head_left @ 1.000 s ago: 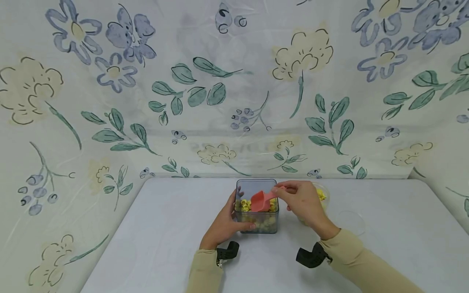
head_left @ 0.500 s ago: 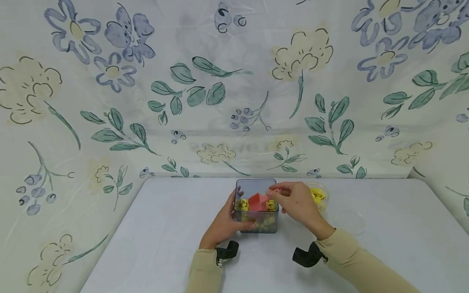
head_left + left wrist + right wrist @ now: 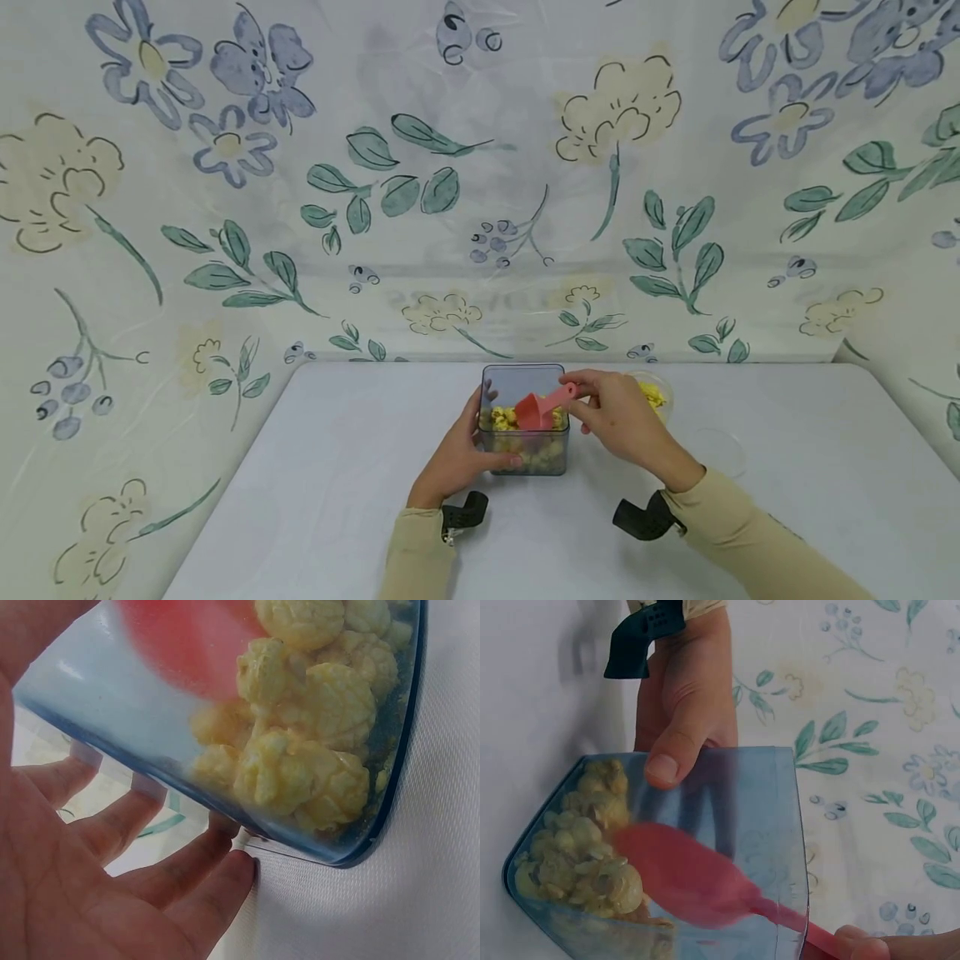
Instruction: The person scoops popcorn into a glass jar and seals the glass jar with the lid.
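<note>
A clear bluish square container (image 3: 521, 379) stands on the table, partly filled with yellow popcorn (image 3: 502, 419). My left hand (image 3: 452, 462) grips it from the left, thumb across the front wall and fingers along the side and back. A pink scoop (image 3: 534, 412) reaches into the container, its bowl at the popcorn. My right hand (image 3: 626, 421) pinches the scoop's handle above the container's right rim. Through the wall in the right wrist view, the scoop's bowl (image 3: 697, 881) touches the heaped popcorn (image 3: 585, 847). The left wrist view shows popcorn (image 3: 307, 750) pressed against the clear wall.
Behind my right hand, partly hidden, is a round clear tub (image 3: 670, 408) with more yellow popcorn (image 3: 652, 394). A thin clear round lid (image 3: 716, 452) lies on the white table (image 3: 337, 483) to its right. A floral cloth (image 3: 480, 250) hangs behind the table.
My right hand dips slightly left, then shifts back right. The scoop now tilts with more of its handle showing above the rim. My left hand and the container stay in place.
</note>
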Demonstrator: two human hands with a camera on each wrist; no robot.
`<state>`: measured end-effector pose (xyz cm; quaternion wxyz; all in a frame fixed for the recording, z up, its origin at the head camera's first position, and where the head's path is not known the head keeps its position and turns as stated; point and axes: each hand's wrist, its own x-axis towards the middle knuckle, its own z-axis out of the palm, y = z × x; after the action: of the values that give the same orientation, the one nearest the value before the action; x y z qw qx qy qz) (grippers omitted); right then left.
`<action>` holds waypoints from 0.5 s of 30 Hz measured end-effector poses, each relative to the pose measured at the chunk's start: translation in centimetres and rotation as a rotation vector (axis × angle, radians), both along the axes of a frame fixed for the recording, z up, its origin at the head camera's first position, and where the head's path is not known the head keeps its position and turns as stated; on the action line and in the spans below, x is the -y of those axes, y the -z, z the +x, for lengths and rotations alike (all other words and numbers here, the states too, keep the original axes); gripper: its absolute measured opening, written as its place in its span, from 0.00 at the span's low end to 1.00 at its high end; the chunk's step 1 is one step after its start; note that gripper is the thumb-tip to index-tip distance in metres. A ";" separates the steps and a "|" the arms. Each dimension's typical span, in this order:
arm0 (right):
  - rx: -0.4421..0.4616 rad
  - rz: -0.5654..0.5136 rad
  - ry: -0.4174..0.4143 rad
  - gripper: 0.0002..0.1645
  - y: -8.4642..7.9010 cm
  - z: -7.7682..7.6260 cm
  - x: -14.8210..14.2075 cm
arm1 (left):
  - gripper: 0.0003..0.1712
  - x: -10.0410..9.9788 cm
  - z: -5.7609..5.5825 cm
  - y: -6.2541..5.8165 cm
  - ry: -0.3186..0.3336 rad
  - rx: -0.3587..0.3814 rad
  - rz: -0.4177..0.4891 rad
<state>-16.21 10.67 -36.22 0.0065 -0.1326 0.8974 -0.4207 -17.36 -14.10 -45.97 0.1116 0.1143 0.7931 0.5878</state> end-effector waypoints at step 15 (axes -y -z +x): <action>-0.140 0.095 0.031 0.13 1.0 0.1 -0.4 | 0.67 0.0 0.1 -0.3 0.003 0.009 -0.032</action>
<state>-16.10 11.03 -37.24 -0.0565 -0.1472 0.9166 -0.3673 -17.28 -14.15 -45.72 0.1175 0.1109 0.8016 0.5756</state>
